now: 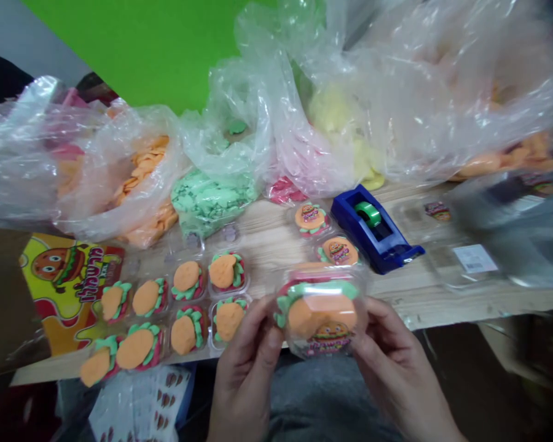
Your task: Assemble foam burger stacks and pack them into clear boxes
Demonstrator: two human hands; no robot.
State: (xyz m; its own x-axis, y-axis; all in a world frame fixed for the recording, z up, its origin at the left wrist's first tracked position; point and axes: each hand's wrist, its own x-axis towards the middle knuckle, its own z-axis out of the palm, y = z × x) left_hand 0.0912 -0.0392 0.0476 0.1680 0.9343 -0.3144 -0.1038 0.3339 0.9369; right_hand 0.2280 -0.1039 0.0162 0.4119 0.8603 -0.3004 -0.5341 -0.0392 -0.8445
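1. A bright green wall stands behind my workplace.
2. The pale wood-grain tabletop runs across in front of me, its near edge close to my lap.
3. Crumpled clear plastic bags line the back of it. From left to right I see orange stuff, a green heap, pink stuff, yellow stuff, then more orange at the far right.
4. My left hand is half closed, thumb and fingers pressed to the left side of a clear plastic box.
5. My right hand is curled the same way against its right side, so the box is held between the two.
6. At the left, a yellow and red printed card shows a smiling cartoon burger.
7. Sheets of burger stickers lie below the table edge, to the left of my lap.
8. The blue tape dispenser sits on the table beyond my right hand.
9. The clear plastic box is up in front of me at the near edge, with an orange-and-green burger shape inside.
10. Eight more burger shapes sit in two rows to my left.
11. Two stickered burgers rest just left of the dispenser.
12. A roll of green tape is set in the dispenser.
13. A cartoon burger sticker shows on my box, on the side nearest me.
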